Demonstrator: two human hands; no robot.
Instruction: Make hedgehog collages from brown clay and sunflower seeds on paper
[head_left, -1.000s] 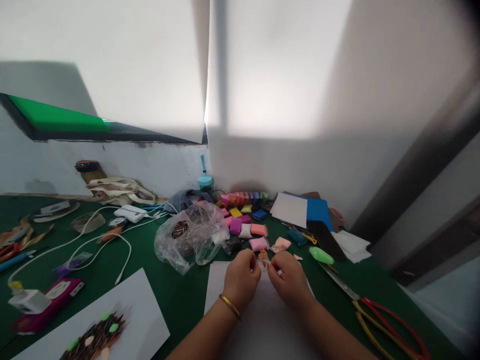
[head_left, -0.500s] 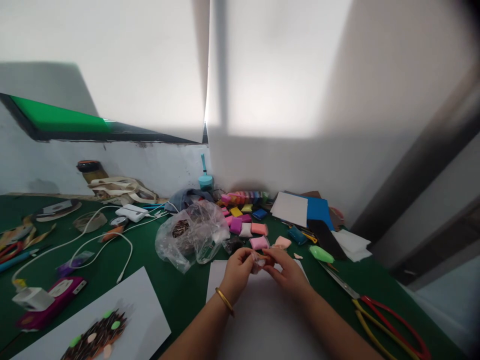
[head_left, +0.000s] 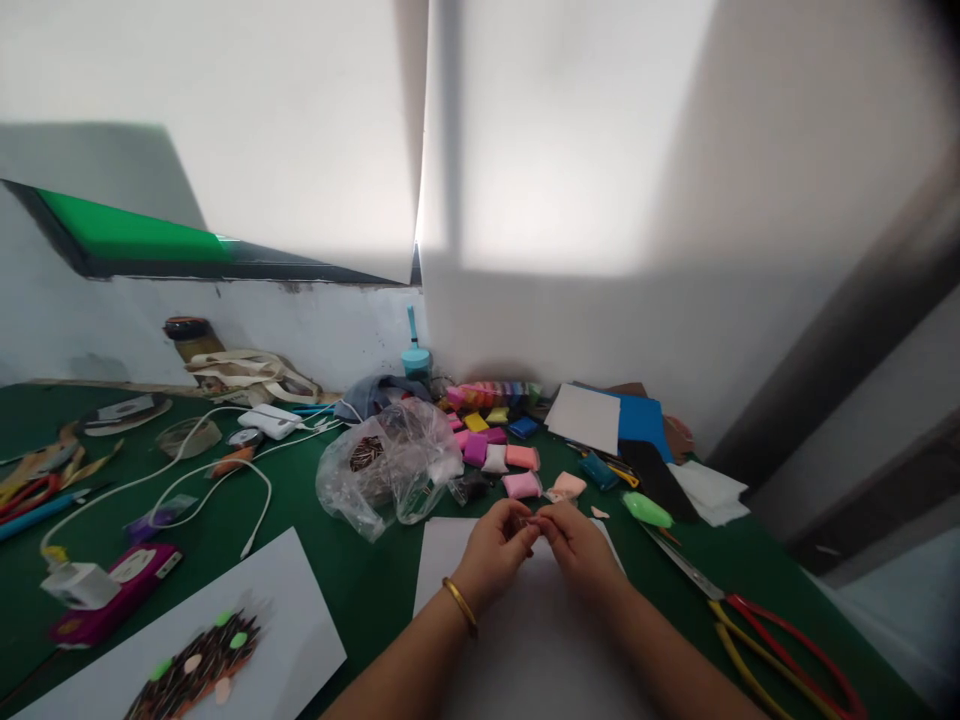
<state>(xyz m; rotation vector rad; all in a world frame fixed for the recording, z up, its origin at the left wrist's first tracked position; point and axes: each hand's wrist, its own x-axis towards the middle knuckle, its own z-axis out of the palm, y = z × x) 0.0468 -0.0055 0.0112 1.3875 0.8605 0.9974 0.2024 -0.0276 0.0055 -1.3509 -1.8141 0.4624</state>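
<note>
Green tabletop (head_left: 375,585), hands (head_left: 491,562) around something small (head_left: 526,521) above white paper (head_left: 544,645)

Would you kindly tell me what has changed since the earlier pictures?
The left hand and right hand have drawn together, so the orange piece seen between them earlier is no longer clearly visible. The scissors and pink packet stayed put.

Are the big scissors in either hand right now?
No, the scissors lie on the green table, to the right of the right hand.
</note>
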